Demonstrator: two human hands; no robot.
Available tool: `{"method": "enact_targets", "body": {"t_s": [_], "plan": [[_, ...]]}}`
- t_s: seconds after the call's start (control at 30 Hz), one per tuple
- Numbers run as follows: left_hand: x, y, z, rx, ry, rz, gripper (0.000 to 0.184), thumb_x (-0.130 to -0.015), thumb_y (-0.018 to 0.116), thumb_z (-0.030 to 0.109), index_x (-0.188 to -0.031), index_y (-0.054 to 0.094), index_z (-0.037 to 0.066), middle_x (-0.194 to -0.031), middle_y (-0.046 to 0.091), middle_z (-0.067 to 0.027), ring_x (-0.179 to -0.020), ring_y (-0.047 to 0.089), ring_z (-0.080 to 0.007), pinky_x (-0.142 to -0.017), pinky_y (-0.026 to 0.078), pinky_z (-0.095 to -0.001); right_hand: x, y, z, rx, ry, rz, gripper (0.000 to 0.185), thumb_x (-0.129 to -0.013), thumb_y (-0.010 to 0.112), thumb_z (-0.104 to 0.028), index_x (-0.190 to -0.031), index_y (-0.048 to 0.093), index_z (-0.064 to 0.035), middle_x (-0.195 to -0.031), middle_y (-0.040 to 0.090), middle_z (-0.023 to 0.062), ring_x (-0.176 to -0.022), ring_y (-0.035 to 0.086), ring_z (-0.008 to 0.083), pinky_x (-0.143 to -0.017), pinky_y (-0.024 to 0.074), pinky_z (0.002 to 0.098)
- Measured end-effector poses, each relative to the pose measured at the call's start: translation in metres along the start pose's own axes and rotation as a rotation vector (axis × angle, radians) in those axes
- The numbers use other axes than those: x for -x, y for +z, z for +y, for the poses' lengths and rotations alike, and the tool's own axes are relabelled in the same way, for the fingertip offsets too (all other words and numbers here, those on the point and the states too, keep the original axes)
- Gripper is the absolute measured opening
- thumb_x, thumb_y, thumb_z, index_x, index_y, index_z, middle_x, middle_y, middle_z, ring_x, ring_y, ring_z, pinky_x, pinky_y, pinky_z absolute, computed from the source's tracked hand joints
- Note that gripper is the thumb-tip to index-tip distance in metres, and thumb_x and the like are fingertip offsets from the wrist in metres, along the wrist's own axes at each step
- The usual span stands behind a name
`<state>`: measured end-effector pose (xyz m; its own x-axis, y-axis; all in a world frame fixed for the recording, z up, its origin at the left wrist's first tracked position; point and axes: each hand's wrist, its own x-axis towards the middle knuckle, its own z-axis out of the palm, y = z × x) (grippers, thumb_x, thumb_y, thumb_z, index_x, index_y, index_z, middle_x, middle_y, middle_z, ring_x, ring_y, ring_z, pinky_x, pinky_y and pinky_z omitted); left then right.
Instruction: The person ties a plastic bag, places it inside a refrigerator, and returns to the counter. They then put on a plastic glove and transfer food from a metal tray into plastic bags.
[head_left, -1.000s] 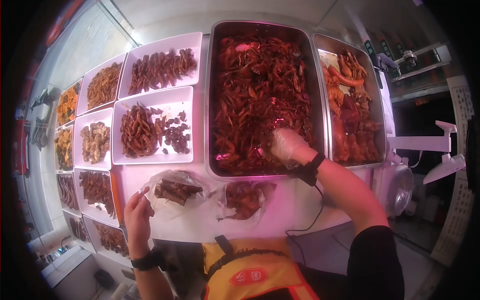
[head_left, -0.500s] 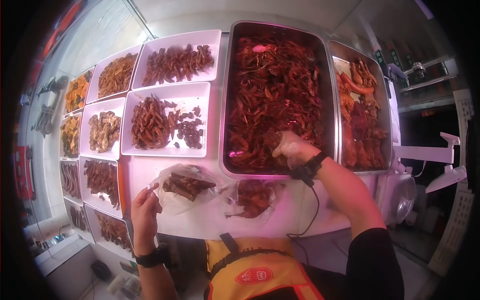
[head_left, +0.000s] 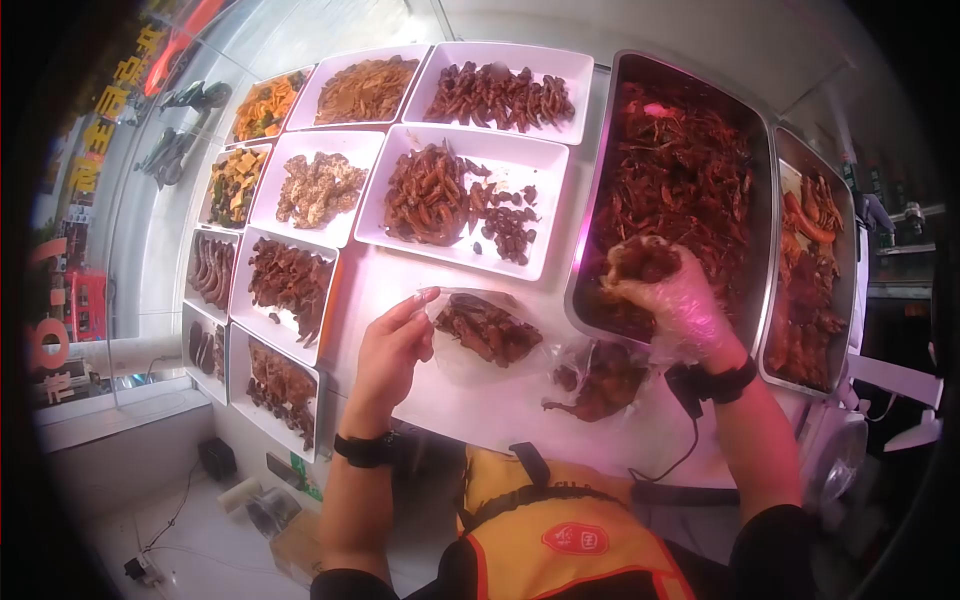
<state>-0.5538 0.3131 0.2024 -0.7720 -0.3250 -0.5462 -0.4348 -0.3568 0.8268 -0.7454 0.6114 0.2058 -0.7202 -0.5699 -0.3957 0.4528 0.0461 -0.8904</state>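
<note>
Bag [head_left: 466, 360] near front edge of worktop [head_left: 480, 408] part-filled; left hand [head_left: 396, 348] pinches its rim, right hand [head_left: 684, 298] grips unbagged meat [head_left: 645, 262] over tray [head_left: 590, 190]

No wording can be read with certainty: pale characters are borne by a red badge [head_left: 575, 540] on the apron [head_left: 515, 565], below the right hand's [head_left: 668, 290] grip; yellow characters [head_left: 98, 135] are seen far left of it.
</note>
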Motion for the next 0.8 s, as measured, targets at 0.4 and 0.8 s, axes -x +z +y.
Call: {"method": "enact_targets", "body": {"t_s": [0.4,0.8], "plan": [[-0.005,-0.018,-0.003,0.131,-0.033,0.024,0.051,-0.095,0.049,-0.001,-0.146,0.042,-0.006,-0.07,0.044,0.0014,-0.058,0.038,-0.0064,-0.052,0.031,-0.02,-0.027,0.128,0.066,0.926,-0.187,-0.242,0.019,-0.085,0.067,-0.018,-0.099,0.068,-0.0039,-0.092,0.069,0.0204,-0.088,0.067,0.0366,-0.079,0.052,0.0439],[-0.013,-0.009,-0.01,0.154,-0.021,0.053,0.05,-0.097,0.051,0.001,-0.145,0.042,-0.005,-0.072,0.046,0.0013,-0.059,0.039,-0.0061,-0.053,0.031,-0.0203,0.0,-0.228,0.173,1.651,-0.16,-0.544,0.019,-0.082,0.059,-0.01,-0.097,0.071,-0.0113,-0.083,0.069,0.0124,-0.08,0.067,0.0282,-0.068,0.0509,0.0376]]}}
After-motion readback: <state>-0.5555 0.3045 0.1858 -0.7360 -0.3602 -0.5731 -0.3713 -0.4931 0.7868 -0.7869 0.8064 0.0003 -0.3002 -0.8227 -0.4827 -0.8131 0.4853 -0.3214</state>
